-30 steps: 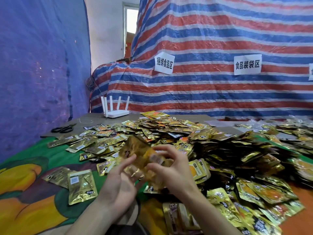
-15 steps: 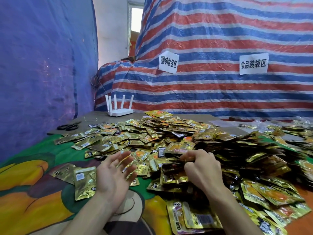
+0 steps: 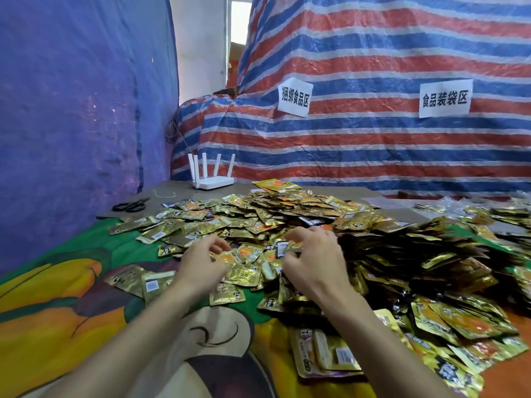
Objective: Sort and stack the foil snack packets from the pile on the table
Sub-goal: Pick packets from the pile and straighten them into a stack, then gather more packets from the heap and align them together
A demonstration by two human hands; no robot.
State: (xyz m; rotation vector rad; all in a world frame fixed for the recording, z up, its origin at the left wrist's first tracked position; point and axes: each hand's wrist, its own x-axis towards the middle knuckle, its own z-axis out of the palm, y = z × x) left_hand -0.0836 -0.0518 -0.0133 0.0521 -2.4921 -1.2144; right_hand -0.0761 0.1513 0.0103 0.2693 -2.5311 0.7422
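"Though a small start shows, the pile (image 3: 287, 214) of foil snack packets spreads over most of the table (image 3: 71, 326), so we judge that the bulk of our sorting is left to do."

"Agreed. What can we count as done? The dark heap (image 3: 402, 254) on our right looks loosely layered, but we cannot say whether it is sorted."

"Smaller than that, the short stack (image 3: 330, 354) beside our right forearm lies roughly squared up. On our left, two packets (image 3: 143, 280) overlap, apart from the pile. Those look like finished work, and it is little."

"And our hands?"

"Both are at the pile's near edge. Our right hand (image 3: 313, 265) is palm down, its fingers (image 3: 304, 234) curled onto the packets. They touch foil, but we cannot tell whether they have pinched one."

"Our left hand (image 3: 201, 262) sits near it, with a few loose packets between the two. Its fingers (image 3: 214, 243) bend in a loose hook, thumb close to forefinger, just beside an orange-printed packet (image 3: 247, 251). We see nothing plainly held, and we cannot tell whether it has caught an edge."

"Then our next move calls for working one packet free and laying it on the stack."
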